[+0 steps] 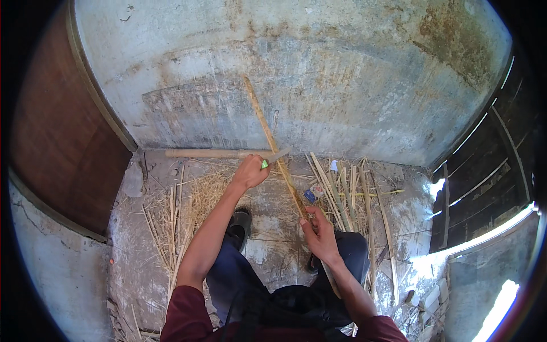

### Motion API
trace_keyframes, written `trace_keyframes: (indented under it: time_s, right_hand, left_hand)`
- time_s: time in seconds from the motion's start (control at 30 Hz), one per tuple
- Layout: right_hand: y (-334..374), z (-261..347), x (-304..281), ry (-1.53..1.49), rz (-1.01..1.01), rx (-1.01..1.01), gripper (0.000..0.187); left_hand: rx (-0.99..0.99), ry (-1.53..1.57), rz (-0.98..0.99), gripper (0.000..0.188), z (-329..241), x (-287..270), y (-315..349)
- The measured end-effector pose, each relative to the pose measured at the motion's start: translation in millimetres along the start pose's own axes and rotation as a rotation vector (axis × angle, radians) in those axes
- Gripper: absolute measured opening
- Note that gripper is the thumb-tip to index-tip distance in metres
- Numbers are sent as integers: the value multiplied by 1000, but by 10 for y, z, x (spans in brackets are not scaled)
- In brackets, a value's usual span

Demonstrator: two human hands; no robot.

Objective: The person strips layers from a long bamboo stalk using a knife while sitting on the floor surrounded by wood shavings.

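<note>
1. Bamboo strip [261, 114], in the head view, is held in the middle, slanting from the near right to the far left.
2. Its near part is gripped by the right hand [321, 236], with the fingers closed on it.
3. A knife [279, 154] with a green handle is clutched in the left hand [249, 172]. Its blade is seen across the strip, but whether they touch cannot be told.
4. Straw [211, 196] is spread at left, and thin sticks [334, 199] are strewn at right.
5. A pole [196, 153] is set by the far wall [342, 85].
</note>
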State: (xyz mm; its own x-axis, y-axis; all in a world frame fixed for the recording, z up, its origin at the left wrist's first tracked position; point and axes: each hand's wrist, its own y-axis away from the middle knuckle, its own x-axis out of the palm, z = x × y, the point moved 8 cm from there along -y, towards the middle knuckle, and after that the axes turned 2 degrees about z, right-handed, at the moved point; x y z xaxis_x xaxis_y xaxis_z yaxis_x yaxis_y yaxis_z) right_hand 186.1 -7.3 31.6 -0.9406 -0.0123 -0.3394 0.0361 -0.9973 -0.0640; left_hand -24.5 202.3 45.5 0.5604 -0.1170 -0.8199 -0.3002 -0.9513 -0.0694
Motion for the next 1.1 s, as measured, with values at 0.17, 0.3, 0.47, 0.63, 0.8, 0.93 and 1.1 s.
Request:
trace_keyframes:
  time_s: [0.17, 0.3, 0.47, 0.63, 0.8, 0.93, 1.1]
  right_hand:
    - [-33, 21, -34, 12, -7, 18, 30]
    - [-7, 92, 2, 76, 2, -23, 30]
    - [89, 33, 139, 102, 57, 5, 30]
    - [-70, -57, 123, -41, 32, 5, 32]
    - [-97, -69, 173, -145, 57, 60, 34]
    - [-89, -96, 213, -241, 94, 142, 34]
    - [-59, -92, 194, -130, 90, 98, 35]
  left_hand:
    - [-6, 3, 7, 36, -82, -22, -4]
    - [-138, 146, -39, 38, 358, 4, -166]
    - [-168, 54, -226, 40, 904, -379, -156]
    - [-116, 2, -196, 40, 610, -278, -73]
    - [-13, 119, 64, 42, 189, -77, 46]
    - [-48, 117, 68, 42, 131, -97, 77]
    - [-74, -36, 67, 42, 122, -91, 44]
